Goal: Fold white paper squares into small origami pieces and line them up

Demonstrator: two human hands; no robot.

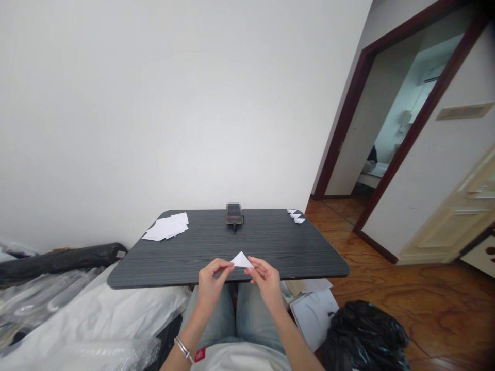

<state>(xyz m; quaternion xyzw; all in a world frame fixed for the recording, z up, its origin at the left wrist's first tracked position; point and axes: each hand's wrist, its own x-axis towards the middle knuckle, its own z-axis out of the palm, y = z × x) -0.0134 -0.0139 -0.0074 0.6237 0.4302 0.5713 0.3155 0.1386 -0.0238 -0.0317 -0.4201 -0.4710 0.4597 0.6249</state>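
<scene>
Head view: a small white paper triangle is pinched at its two lower corners, just above the near edge of the table. The left corner is held by the thumb and fingertips of the left hand. The right corner is held by the fingers of the right hand. Both hands are closed on the paper, and its point is turned up. A silver bracelet is worn on the left wrist.

The paper seems to be folded at least once already, since a flat sheet would not look like this. How many layers it has cannot be told, as it is too small in the picture.

Farther out, a dark table is seen. At its far left, a loose pile of flat white sheets is laid; these look not yet folded. At its far right corner, three little folded pieces are set close together, so some folding looks done and more looks left. A phone is stood at the far middle edge, against the white wall. Black bags and clear plastic wrap are left on the floor.
</scene>
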